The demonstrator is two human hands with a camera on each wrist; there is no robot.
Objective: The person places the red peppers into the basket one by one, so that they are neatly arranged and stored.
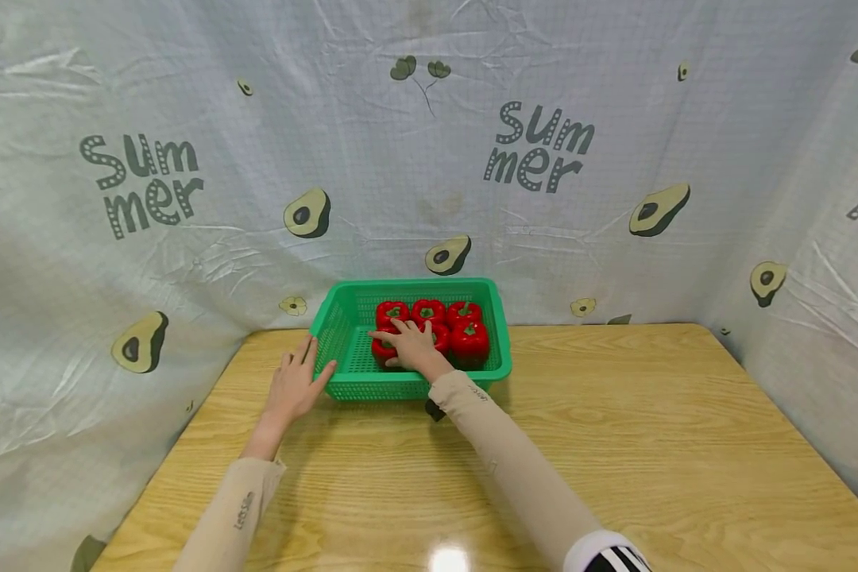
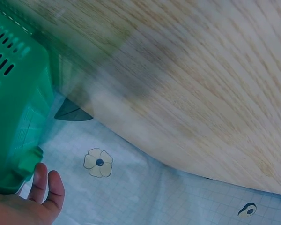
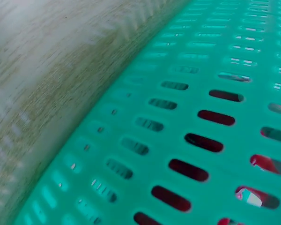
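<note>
A green plastic basket (image 1: 412, 387) stands at the back of the table with several red bell peppers in it. My left hand (image 1: 295, 384) touches the basket's left rim, its fingers extended. In the left wrist view, two fingers (image 2: 55, 192) show beside the green rim. Over the front-left red bell pepper (image 1: 382, 355), my right hand (image 1: 416, 349) reaches in and holds it, thumb at the front and fingers spread across the top and far side. The right wrist view shows only the slotted basket wall (image 3: 178, 140), with red behind it; the hand is out of that view.
The wooden table (image 1: 615, 429) extends to both sides and in front of the basket. A pale printed cloth (image 1: 372, 159) hangs behind and around it. A small black device (image 1: 434, 410) on the right wrist sits by the basket's front wall.
</note>
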